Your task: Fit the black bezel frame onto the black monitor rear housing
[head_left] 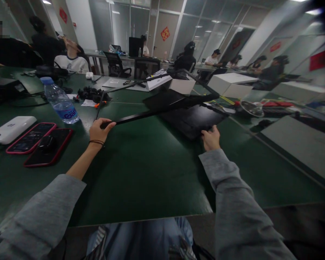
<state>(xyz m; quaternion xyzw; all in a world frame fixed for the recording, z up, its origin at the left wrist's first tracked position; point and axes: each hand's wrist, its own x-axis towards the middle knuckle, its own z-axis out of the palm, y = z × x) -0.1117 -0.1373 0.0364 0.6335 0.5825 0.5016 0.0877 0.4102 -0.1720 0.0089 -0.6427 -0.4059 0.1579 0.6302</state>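
My left hand (100, 130) is closed on the near left corner of a thin black rectangular frame (141, 116), thumb along its edge. The frame is raised over the green table and tilts away from me. On the right, my right hand (211, 139) pinches the near edge of a black flat panel (193, 121) with a dull sheen. This panel lies under the frame's right part, and I cannot tell whether the two are joined. Another dark flat piece (165, 99) shows inside the frame.
Left on the table (141, 180) are a water bottle (62, 104), a white power bank (12, 128) and two red-edged phones (34, 137). Black cables (90, 94) lie behind. White boxes (230, 85) and a metal bowl (250, 108) stand right. People sit farther back.
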